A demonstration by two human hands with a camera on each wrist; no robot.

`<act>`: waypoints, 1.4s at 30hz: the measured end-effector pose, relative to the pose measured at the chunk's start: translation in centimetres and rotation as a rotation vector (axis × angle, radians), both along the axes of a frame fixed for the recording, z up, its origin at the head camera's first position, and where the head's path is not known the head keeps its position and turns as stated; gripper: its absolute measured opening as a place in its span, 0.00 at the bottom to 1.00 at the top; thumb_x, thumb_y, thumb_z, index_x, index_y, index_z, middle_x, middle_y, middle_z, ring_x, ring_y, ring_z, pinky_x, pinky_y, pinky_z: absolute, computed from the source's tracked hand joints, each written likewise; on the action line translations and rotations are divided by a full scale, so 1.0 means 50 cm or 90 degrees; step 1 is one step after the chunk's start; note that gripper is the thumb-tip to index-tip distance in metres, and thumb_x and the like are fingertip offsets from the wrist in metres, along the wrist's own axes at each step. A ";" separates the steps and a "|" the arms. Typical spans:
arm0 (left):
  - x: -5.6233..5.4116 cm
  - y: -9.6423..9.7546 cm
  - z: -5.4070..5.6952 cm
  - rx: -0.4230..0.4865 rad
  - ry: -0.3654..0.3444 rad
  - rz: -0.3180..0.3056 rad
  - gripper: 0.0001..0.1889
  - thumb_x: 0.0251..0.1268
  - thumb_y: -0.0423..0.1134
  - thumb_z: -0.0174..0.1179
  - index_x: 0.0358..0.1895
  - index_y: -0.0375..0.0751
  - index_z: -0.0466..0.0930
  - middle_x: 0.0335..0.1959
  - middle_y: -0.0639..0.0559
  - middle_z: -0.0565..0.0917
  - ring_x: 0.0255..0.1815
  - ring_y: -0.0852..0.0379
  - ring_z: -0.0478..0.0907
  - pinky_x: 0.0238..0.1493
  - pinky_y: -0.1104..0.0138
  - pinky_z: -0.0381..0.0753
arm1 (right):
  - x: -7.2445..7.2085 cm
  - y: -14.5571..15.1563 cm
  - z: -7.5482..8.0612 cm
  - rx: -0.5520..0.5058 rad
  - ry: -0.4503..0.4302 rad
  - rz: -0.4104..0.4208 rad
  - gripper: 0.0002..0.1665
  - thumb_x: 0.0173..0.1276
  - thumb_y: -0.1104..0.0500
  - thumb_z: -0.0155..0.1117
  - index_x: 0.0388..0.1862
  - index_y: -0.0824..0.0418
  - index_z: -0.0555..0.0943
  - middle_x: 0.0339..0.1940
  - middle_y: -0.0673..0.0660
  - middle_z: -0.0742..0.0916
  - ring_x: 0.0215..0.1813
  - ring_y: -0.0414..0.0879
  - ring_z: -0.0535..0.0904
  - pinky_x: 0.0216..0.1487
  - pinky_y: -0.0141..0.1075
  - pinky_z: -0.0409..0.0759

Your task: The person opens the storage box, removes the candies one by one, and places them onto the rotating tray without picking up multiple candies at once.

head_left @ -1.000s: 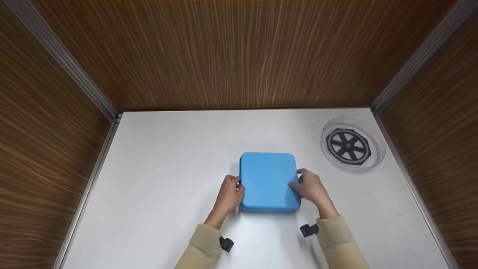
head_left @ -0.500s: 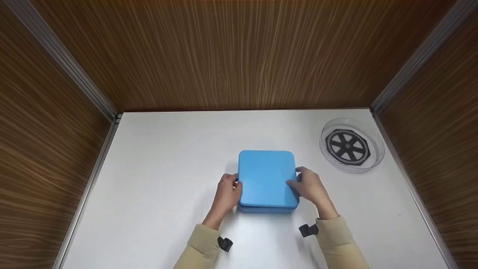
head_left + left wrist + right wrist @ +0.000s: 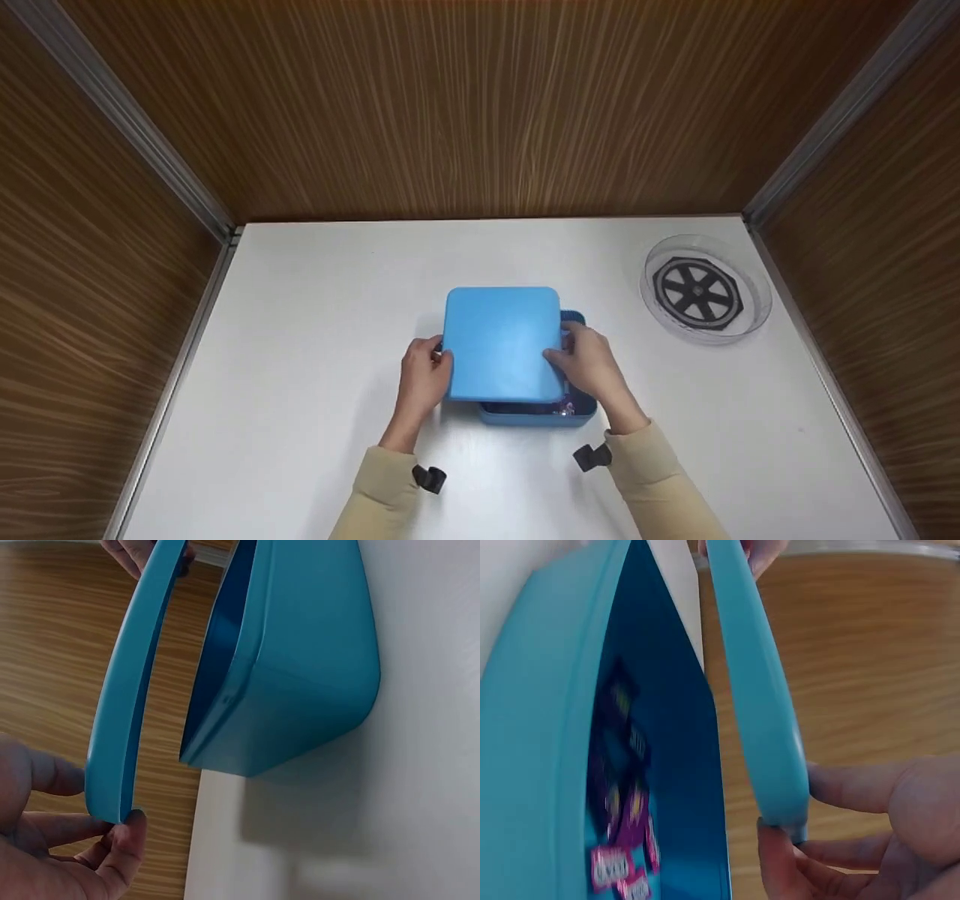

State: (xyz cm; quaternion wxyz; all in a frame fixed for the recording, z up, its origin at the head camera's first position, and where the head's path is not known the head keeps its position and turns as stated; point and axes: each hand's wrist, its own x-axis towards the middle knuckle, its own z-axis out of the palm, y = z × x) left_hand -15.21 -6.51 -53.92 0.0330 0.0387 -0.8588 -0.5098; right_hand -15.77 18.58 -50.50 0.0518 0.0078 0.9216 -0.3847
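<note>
A blue square lid (image 3: 502, 345) is raised off the blue box (image 3: 536, 420) and shifted left of it. My left hand (image 3: 424, 375) pinches the lid's left edge, thumb on top and fingers underneath. On the opposite edge my right hand (image 3: 592, 364) grips the lid the same way. The left wrist view shows a gap between the lid (image 3: 124, 705) and the box rim (image 3: 244, 667). Inside the box, the right wrist view shows several small purple and pink wrapped pieces (image 3: 634, 814) with white lettering. The lid hides much of the box's inside in the head view.
A clear round dish (image 3: 757, 307) with a black and white spoked wheel pattern (image 3: 697, 292) at its bottom stands at the back right of the white table (image 3: 315, 300). Wood-grain panels (image 3: 487, 112) enclose the table at the back and sides.
The lid has come up off the box and moved left and slightly away from me, with both hands on it. The box's right side and some contents now show. The dish has stayed put.
</note>
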 end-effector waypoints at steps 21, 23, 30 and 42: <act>0.004 -0.168 -0.010 0.012 -0.028 0.154 0.21 0.68 0.31 0.53 0.58 0.16 0.72 0.48 0.27 0.74 0.47 0.36 0.73 0.49 0.48 0.74 | -0.014 -0.209 -0.003 0.022 0.002 0.122 0.35 0.66 0.66 0.65 0.68 0.78 0.65 0.55 0.71 0.78 0.58 0.61 0.75 0.61 0.49 0.73; 0.005 -0.182 -0.014 0.014 -0.028 0.167 0.22 0.69 0.31 0.53 0.59 0.15 0.71 0.50 0.25 0.74 0.49 0.34 0.73 0.51 0.46 0.73 | -0.014 -0.228 -0.006 0.025 -0.013 0.134 0.35 0.67 0.65 0.64 0.69 0.79 0.64 0.59 0.73 0.76 0.63 0.63 0.72 0.64 0.49 0.70; 0.005 -0.220 -0.021 0.007 -0.041 0.199 0.23 0.69 0.31 0.51 0.59 0.13 0.69 0.52 0.22 0.73 0.54 0.31 0.71 0.56 0.44 0.70 | -0.017 -0.276 -0.020 0.030 -0.003 0.159 0.29 0.67 0.66 0.63 0.65 0.77 0.69 0.52 0.70 0.78 0.56 0.60 0.75 0.60 0.49 0.73; 0.012 -0.264 -0.039 -0.028 -0.097 0.212 0.25 0.70 0.34 0.51 0.61 0.12 0.66 0.57 0.19 0.69 0.62 0.27 0.65 0.65 0.44 0.62 | -0.023 -0.332 -0.044 0.097 0.018 0.191 0.14 0.65 0.69 0.62 0.49 0.74 0.77 0.41 0.66 0.82 0.47 0.57 0.79 0.51 0.46 0.78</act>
